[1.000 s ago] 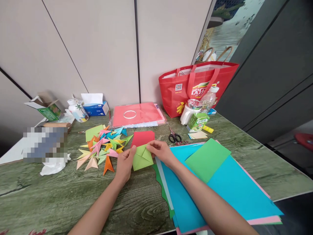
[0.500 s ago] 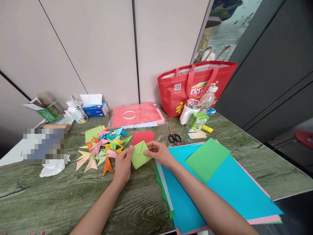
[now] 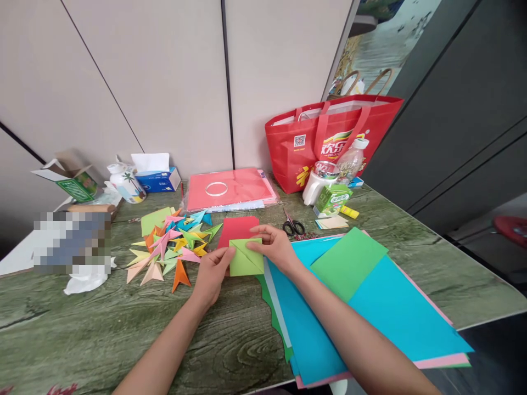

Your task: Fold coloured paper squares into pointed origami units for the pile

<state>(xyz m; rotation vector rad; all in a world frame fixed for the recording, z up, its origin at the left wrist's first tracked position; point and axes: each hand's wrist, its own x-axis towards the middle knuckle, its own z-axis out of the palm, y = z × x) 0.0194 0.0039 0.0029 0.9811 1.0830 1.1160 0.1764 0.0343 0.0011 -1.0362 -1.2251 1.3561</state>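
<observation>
Both my hands hold a small folded light-green paper [image 3: 245,260] on the green wood-grain table [image 3: 102,329]. My left hand [image 3: 211,274] pinches its left edge. My right hand [image 3: 276,246] pinches its upper right side, fingers closed on the fold. A diagonal crease runs across the paper. A red paper square [image 3: 241,229] lies just behind it. To the left sits a pile of several folded colourful paper shapes [image 3: 168,247].
A stack of large blue, pink and green sheets [image 3: 370,312] lies at right under my right forearm. Scissors [image 3: 293,225], a red tote bag [image 3: 329,140], bottles [image 3: 354,159], a pink paper packet with a tape ring [image 3: 230,189] and a tissue box [image 3: 158,175] stand behind.
The green paper has been turned and flattened from a diamond with flaps into a squarer shape with a diagonal crease. Both hands shifted slightly with it.
</observation>
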